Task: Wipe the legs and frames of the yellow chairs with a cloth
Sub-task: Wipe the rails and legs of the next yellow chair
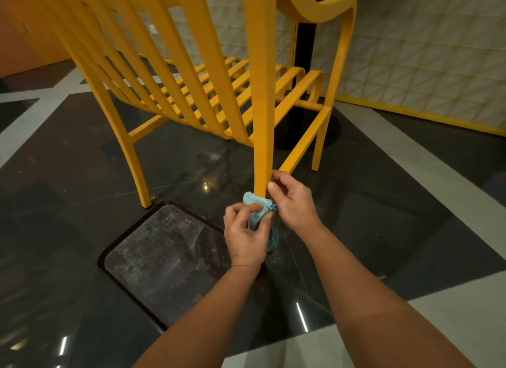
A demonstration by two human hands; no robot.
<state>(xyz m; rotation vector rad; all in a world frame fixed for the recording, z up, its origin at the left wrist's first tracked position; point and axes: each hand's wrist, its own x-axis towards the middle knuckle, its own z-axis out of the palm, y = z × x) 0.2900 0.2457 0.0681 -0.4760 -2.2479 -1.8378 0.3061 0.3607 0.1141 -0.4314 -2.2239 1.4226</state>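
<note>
Foot of the chair leg [262, 126]: left hand [246, 232] pinches the blue cloth [257, 203] against it while right hand [294, 204], just beside, grips the leg, apparently for steadying

1. Dusty recessed floor panel [164, 252], dark-rimmed, 7 o'clock.
2. Glossy black floor tiles [68, 162] with light glints; pale grey bands [427, 167] at 3 and 9 o'clock.
3. Black post [305, 47], 1 o'clock.
4. White quilted wall [424, 52], yellow-framed, 2 o'clock; orange wall [24, 38], 10 o'clock.
</note>
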